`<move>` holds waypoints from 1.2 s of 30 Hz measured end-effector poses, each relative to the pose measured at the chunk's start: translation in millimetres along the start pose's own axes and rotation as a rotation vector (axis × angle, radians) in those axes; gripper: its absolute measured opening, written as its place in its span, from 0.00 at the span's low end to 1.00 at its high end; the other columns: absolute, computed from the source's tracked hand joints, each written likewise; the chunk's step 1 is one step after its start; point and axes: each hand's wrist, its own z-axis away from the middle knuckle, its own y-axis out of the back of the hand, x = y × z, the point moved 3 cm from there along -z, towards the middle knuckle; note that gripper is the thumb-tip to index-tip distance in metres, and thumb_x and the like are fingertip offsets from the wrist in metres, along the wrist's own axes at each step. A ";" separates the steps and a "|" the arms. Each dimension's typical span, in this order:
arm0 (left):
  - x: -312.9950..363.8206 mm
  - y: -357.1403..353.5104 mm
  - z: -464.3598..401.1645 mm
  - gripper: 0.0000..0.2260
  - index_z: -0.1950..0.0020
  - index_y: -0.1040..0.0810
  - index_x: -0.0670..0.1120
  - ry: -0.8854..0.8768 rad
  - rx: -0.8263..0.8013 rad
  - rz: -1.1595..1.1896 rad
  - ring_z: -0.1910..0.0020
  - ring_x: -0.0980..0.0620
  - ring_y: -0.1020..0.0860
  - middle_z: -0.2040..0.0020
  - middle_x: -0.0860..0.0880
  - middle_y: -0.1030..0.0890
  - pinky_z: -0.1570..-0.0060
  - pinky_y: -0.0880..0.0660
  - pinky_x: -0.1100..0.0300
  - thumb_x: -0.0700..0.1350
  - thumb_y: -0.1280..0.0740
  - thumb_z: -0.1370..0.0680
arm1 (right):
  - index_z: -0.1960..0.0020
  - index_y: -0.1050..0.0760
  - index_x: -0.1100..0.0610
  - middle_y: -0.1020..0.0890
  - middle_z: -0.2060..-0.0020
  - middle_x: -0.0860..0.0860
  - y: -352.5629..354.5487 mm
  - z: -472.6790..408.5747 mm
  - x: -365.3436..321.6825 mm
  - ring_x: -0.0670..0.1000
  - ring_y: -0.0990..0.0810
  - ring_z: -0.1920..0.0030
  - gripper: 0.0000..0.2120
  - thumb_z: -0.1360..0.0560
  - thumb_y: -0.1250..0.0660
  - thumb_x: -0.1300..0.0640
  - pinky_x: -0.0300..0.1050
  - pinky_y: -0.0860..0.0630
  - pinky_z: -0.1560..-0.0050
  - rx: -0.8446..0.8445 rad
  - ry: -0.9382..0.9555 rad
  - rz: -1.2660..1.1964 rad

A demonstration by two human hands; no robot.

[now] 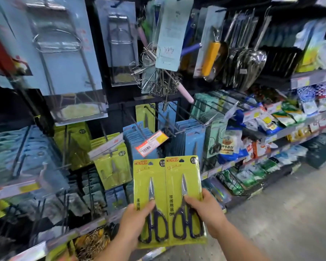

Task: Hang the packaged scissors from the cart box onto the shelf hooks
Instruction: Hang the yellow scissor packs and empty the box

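Head view, left hand: the left hand (135, 218) grips the left yellow-green blister card of dark-handled scissors (151, 202) near its lower edge, thumb across the front over the handles.
Head view, right hand: the right hand (208, 213) grips the right yellow-green blister card of dark-handled scissors (184, 200) at its right side, thumb on the front just above the handles.
Head view, card position: both cards are upright, side by side with their inner edges touching or slightly overlapping, held near the person and in front of the lower middle of the display. Neither hang hole is on a hook.
Head view, target: a black wire hook (154, 115) projects from the far back panel above the cards; a lone yellow-green card (145, 114) of similar colour hangs at its rear. A hook of matching yellow-green packs (112, 162) sits to the left. Which hook is intended cannot be told.
Head view, progress: judged as mid-task. Two cards are in hand and not yet hung; matching stock is already on the hooks. The cart box is out of view, so the remaining quantity cannot be told.
Head view, next step: each hang hole at the card top must be aligned with a hook tip, probably one card at a time.
Head view, card print: a red-and-yellow brand logo at top left, too blurred to read; a dark round badge at top right; vertical characters reading 家居用品 on the right card.
Head view, shelf label: a red, white and yellow price tag with barcode (151, 143) hangs at a hook end; its text is illegible.
Head view, neighbouring goods: a white-and-blue pouch (229, 142) to the right shows partly readable characters.
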 end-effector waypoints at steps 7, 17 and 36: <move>-1.7 5.2 -21.0 0.44 0.20 0.47 0.43 0.003 0.042 0.014 0.23 0.42 0.41 0.21 0.45 0.42 0.28 0.39 0.42 0.60 0.29 0.27 | 0.45 0.23 0.56 0.13 0.58 0.51 -13.0 -25.8 -6.5 0.52 0.14 0.55 0.10 0.25 0.27 0.57 0.48 0.18 0.52 0.002 0.032 -0.017; 2.6 -2.6 -30.7 0.46 0.20 0.46 0.42 0.063 0.132 -0.022 0.23 0.41 0.41 0.21 0.44 0.41 0.27 0.40 0.41 0.63 0.29 0.28 | 0.35 0.26 0.57 0.15 0.49 0.49 -6.7 -66.8 -27.3 0.50 0.16 0.48 0.27 0.28 0.27 0.44 0.53 0.22 0.39 0.003 0.034 -0.027; 12.3 -57.5 -11.0 0.44 0.20 0.47 0.41 0.075 0.310 0.299 0.23 0.41 0.42 0.21 0.43 0.43 0.26 0.43 0.40 0.54 0.27 0.27 | 0.42 0.25 0.53 0.18 0.48 0.48 13.1 -130.5 -53.9 0.51 0.19 0.45 0.20 0.27 0.29 0.41 0.53 0.24 0.39 -0.201 0.095 0.177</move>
